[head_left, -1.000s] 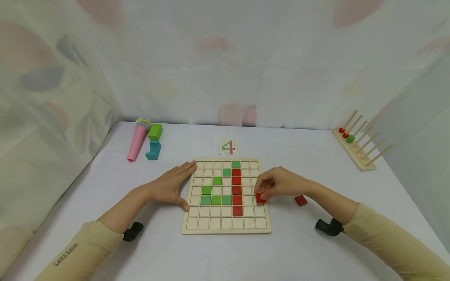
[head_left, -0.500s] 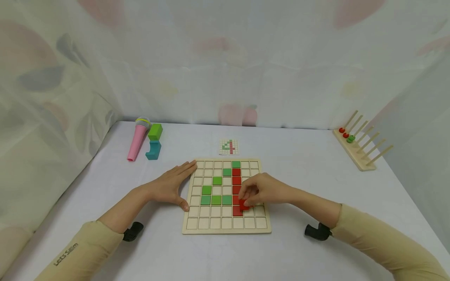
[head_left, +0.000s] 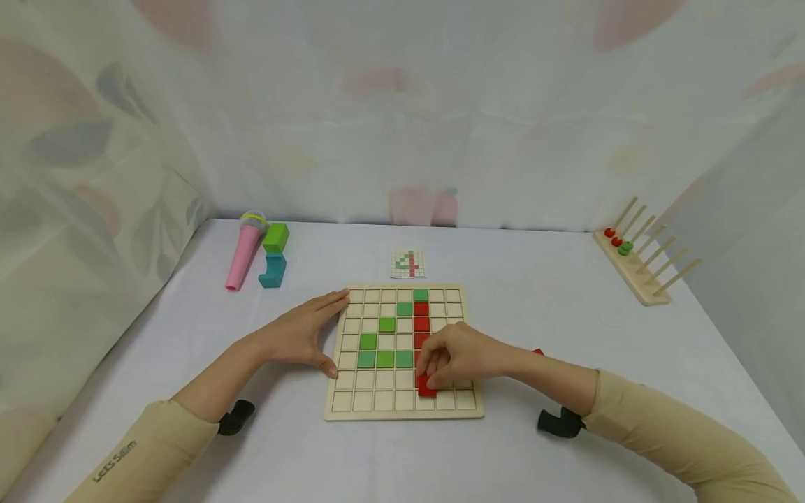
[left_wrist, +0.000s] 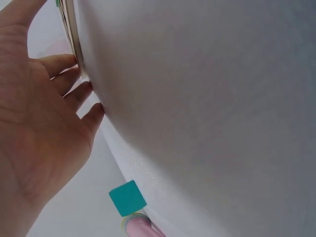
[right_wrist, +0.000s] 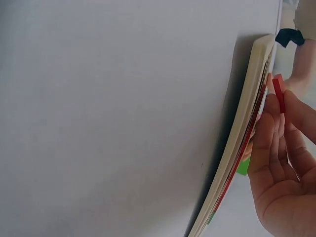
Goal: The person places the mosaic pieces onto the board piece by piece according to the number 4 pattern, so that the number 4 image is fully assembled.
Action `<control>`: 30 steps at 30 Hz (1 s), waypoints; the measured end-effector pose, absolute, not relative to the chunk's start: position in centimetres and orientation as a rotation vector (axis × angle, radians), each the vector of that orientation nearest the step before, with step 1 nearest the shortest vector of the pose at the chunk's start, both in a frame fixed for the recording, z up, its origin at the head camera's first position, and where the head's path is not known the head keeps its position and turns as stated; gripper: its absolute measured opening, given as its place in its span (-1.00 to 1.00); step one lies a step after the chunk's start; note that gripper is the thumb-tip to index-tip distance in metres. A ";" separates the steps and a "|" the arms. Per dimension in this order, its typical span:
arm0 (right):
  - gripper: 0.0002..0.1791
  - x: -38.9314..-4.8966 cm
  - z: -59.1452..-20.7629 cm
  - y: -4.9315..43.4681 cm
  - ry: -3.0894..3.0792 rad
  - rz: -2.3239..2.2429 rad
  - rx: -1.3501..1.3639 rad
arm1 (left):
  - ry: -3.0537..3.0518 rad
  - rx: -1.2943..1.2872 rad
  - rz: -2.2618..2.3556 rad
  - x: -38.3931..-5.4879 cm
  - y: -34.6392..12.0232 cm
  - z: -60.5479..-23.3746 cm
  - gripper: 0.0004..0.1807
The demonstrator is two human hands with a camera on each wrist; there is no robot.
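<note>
A wooden grid board (head_left: 352, 401) lies on the table with green tiles (head_left: 385, 359) in a diagonal and a row, and a column of red tiles (head_left: 421, 324). My right hand (head_left: 462, 355) pinches a red square tile (head_left: 427, 386) between thumb and fingers, close over the lower part of that column. In the right wrist view the pinched tile (right_wrist: 279, 93) stands tilted, apart from the board's surface. My left hand (head_left: 298, 332) rests with spread, straight fingers along the board's left edge; its fingertips (left_wrist: 85, 90) touch that side.
Behind the board lies a small pattern card (head_left: 407, 264). A pink toy microphone (head_left: 245, 253), a green block (head_left: 275, 238) and a teal block (head_left: 272, 271) are at back left. A wooden peg rack (head_left: 635, 269) stands at right. Another red tile (head_left: 538, 352) peeks out behind my right forearm.
My right hand has carried the red tile leftward and toward the near side, from the board's right edge to the red column's lower end. My left hand has stayed in place.
</note>
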State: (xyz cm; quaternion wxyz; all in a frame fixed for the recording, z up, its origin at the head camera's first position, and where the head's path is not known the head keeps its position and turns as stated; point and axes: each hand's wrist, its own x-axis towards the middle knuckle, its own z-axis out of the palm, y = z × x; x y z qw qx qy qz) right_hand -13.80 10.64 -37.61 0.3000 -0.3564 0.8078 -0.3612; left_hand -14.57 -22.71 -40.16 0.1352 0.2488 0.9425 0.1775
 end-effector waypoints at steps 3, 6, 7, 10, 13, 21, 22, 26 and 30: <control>-0.85 -13.5 -37.8 10.5 2.135 -0.951 -0.961 | 2.730 0.713 0.526 -14.5 -22.7 -40.2 0.50; -0.86 -13.4 -37.9 10.4 2.135 -0.950 -0.980 | 2.731 0.715 0.535 -14.5 -22.8 -40.2 0.50; -0.86 -13.3 -38.0 10.3 2.136 -0.949 -0.985 | 2.733 0.718 0.534 -14.5 -22.8 -40.2 0.50; -0.87 -13.2 -38.0 10.2 2.141 -0.946 -0.996 | 2.736 0.727 0.532 -14.5 -22.8 -40.2 0.50; -0.88 -13.0 -38.0 10.1 2.149 -0.934 -0.999 | 2.740 0.741 0.521 -14.5 -22.8 -40.3 0.50; -0.90 -12.4 -37.9 9.9 2.200 -0.901 -1.020 | 2.750 0.762 0.506 -14.6 -23.0 -40.5 0.50; -0.89 -12.4 -37.9 9.9 2.208 -0.895 -1.026 | 2.752 0.763 0.506 -14.6 -23.0 -40.5 0.50; -0.88 -12.4 -38.0 9.8 2.245 -0.855 -1.048 | 2.753 0.765 0.507 -14.7 -23.1 -40.6 0.50; -0.87 -12.3 -38.0 9.8 2.276 -0.828 -1.074 | 2.752 0.760 0.510 -14.6 -23.1 -40.6 0.50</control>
